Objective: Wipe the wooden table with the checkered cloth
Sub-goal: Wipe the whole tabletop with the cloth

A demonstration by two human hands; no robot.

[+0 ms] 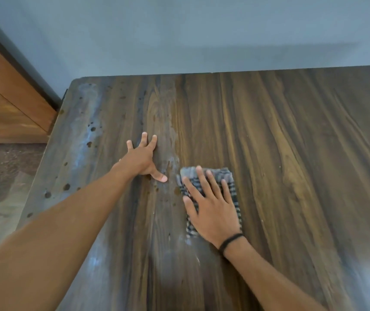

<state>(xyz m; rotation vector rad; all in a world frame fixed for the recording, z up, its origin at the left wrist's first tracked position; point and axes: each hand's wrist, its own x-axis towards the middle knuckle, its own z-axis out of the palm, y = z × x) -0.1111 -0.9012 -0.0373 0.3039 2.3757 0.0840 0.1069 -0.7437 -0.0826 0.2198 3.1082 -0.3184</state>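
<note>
As right grip (211, 205) presses cloth (230, 175), likely folded | left grip (142, 157) on table (291, 131)

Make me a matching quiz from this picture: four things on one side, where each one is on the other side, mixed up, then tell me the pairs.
Things
1. left hand
2. right hand
3. checkered cloth
4. black wristband

Places
A. round the right wrist
B. flat on the cloth, fingers spread
C. flat on the bare wood of the table, left of the cloth
D. between the right hand and the tabletop

Pairs: 1-C, 2-B, 3-D, 4-A
</note>
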